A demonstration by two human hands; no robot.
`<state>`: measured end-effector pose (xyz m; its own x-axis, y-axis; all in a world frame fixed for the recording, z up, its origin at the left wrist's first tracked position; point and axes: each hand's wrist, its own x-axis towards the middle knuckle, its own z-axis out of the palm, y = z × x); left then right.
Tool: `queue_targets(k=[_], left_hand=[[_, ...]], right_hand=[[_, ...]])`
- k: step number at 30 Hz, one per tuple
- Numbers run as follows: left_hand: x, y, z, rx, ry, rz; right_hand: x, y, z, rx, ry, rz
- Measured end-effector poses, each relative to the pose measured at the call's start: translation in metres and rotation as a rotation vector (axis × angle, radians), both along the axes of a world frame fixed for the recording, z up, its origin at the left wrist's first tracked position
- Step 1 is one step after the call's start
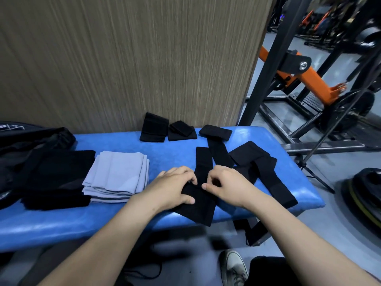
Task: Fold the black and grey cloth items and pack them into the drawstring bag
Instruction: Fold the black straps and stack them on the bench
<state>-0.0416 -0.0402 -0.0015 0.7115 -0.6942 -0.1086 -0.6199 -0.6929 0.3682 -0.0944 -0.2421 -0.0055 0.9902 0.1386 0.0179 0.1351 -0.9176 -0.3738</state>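
Black strap (pixel 203 176): long axis runs away from person, near end under both hands. Left hand (pixel 175 187) presses flat, fingers straight; right hand (pixel 224 185) pinches its edge.

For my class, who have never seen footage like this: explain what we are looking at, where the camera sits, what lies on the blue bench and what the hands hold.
There is no machine here: a person wears one camera on the head, looking down at their own bare hands. The left hand presses a long black strap flat on the blue padded bench, while the right hand pinches it. More black straps lie to the right. Three folded black pieces sit at the back edge. To the left are a folded grey cloth stack, a folded black cloth and the black bag.
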Motion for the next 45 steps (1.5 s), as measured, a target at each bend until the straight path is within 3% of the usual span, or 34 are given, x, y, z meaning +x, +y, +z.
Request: queue_targets(k=[5,20,29,36,38,42,45], left_hand=[[0.001,0.011,0.001,0.002,-0.008,-0.012],[-0.001,0.033,0.001,0.008,-0.232,0.044],[-0.003,0.030,0.006,-0.059,-0.183,0.164],[-0.007,0.026,0.013,-0.231,-0.356,0.310],[-0.010,0.022,0.014,-0.299,-0.276,0.330],[-0.016,0.020,0.023,-0.622,0.127,0.327],[-0.017,0.021,0.027,-0.758,0.274,0.339]], right_hand=[[0.011,0.005,-0.003,-0.048,-0.089,0.002],[0.009,0.024,0.006,-0.338,-0.011,0.104],[0.008,0.029,0.005,-0.249,0.049,0.119],[0.005,0.036,0.008,-0.056,0.068,0.124],[0.003,0.041,0.009,-0.018,0.047,0.127],[0.001,0.049,0.008,0.016,-0.045,0.097],[0.002,0.050,0.009,0.012,-0.118,0.057]])
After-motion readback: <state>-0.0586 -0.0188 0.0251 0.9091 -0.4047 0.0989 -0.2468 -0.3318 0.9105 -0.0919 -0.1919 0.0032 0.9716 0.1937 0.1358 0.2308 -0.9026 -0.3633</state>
